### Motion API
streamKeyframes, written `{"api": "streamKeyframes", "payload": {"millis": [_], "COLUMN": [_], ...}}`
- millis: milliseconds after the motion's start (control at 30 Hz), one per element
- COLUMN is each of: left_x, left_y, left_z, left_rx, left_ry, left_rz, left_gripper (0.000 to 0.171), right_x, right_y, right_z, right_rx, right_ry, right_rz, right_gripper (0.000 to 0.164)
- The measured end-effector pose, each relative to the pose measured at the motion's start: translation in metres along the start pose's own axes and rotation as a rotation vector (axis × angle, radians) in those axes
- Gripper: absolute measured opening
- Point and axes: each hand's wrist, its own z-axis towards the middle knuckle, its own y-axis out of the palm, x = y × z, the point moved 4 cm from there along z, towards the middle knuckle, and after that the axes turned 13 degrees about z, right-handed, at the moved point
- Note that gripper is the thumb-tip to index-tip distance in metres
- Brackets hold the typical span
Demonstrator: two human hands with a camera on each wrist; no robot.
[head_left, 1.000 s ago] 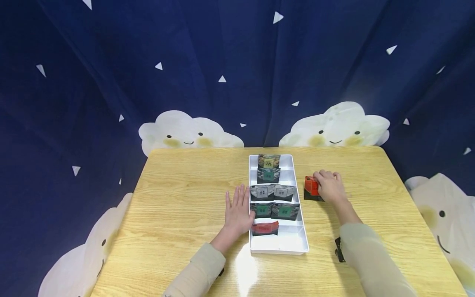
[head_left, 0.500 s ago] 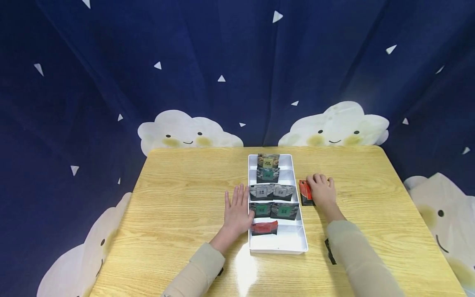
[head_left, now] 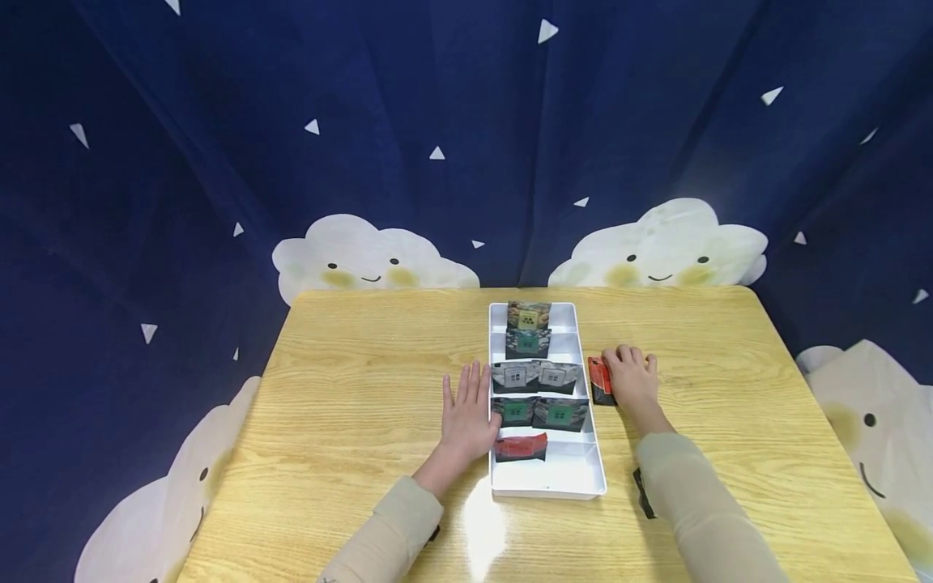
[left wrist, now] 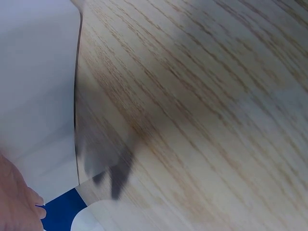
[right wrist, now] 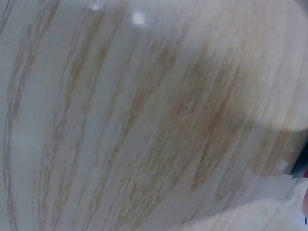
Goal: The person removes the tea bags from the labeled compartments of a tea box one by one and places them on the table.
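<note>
The right hand (head_left: 632,380), right of frame centre in the head view, grips a red packet (head_left: 601,380) with curled fingers. The packet lies on the wooden surface (head_left: 350,389), just beside the right rim of the white tray (head_left: 587,474) and outside it. The left hand (head_left: 466,411) lies flat with straight fingers on the surface, its thumb side touching the tray's left rim; it holds nothing.

Progress, as judged from the layout: the tray's divided sections already hold sorted packets. From the far end these are one yellow-labelled packet (head_left: 528,315), one dark teal packet (head_left: 526,343), two grey packets (head_left: 536,377), two green packets (head_left: 539,413), and one red packet in the tray (head_left: 521,447) in the nearest occupied section. The gripped packet is not yet in the tray, and space remains beside its red match.

The gripped packet is small and flat, red with a black lower band. The wrist views show only blurred wood grain.
</note>
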Motion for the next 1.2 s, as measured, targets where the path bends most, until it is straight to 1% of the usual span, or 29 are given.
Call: {"api": "streamKeyframes", "payload": {"millis": [133, 300, 500, 600, 733, 867, 1000, 1067, 1200], "left_x": [0.0, 0.0, -0.001, -0.001, -0.001, 0.0, 0.0, 0.001, 0.0], "left_y": [-0.002, -0.001, 0.001, 0.001, 0.001, 0.001, 0.002, 0.003, 0.003], "left_z": [0.0, 0.0, 0.0, 0.0, 0.0, 0.0, 0.001, 0.001, 0.001], "left_rx": [0.016, 0.021, -0.003, -0.013, -0.001, -0.001, 0.001, 0.006, 0.011], "left_ry": [0.002, 0.006, 0.002, -0.001, 0.0, 0.001, 0.0, 0.001, 0.002], "left_rz": [-0.012, -0.015, 0.004, 0.006, -0.008, -0.014, -0.005, 0.003, 0.017], "left_gripper": [0.072, 0.072, 0.073, 0.073, 0.073, 0.073, 0.073, 0.073, 0.073], "right_x": [0.002, 0.003, 0.004, 0.003, 0.0, -0.006, -0.017, -0.025, -0.049], "right_y": [0.0, 0.0, 0.001, 0.0, -0.006, -0.015, -0.028, -0.036, -0.055], "right_z": [0.002, 0.004, 0.004, 0.005, 0.005, 0.006, 0.003, 0.0, -0.011], "right_rx": [-0.022, -0.037, -0.04, -0.045, -0.035, 0.012, 0.094, 0.133, 0.223], "right_ry": [0.025, 0.045, 0.054, 0.071, 0.101, 0.099, 0.061, 0.032, -0.083], "right_rz": [0.021, 0.033, 0.045, 0.06, 0.1, 0.141, 0.181, 0.202, 0.219], "right_gripper": [0.02, 0.02, 0.021, 0.022, 0.026, 0.029, 0.028, 0.028, 0.027]}}
